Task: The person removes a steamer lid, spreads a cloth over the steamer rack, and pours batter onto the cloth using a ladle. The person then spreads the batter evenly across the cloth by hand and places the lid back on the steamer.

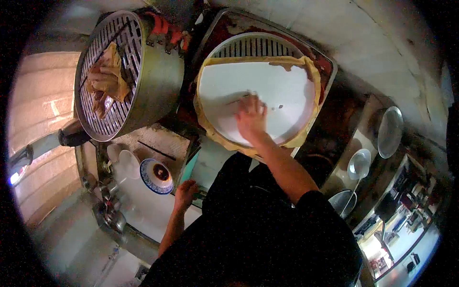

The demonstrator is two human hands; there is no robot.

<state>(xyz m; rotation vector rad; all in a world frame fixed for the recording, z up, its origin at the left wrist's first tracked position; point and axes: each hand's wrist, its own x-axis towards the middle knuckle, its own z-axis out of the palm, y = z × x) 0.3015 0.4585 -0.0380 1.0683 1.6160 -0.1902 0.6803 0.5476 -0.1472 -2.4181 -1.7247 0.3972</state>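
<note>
A smooth white layer [224,115], possibly flour, fills a wide round tray lined with tan cloth [210,130], whose edges hang over the rim. My right hand [252,119] is over the white layer with its fingers spread, slightly blurred; whether it touches the surface I cannot tell. Small dark marks show in the white just right of the fingers. My left hand [185,193] is lower down, beside a teal-edged panel [190,167]. Its fingers are curled, and what they hold, if anything, is hidden.
At the left stands a large metal pot [160,81] with a slatted top carrying crumpled brown cloth [107,79]. A blue-rimmed bowl [149,184] with dark liquid sits on the white counter near a dark stick [157,149]. A ladle [359,163] and metal bowl [390,131] are at right.
</note>
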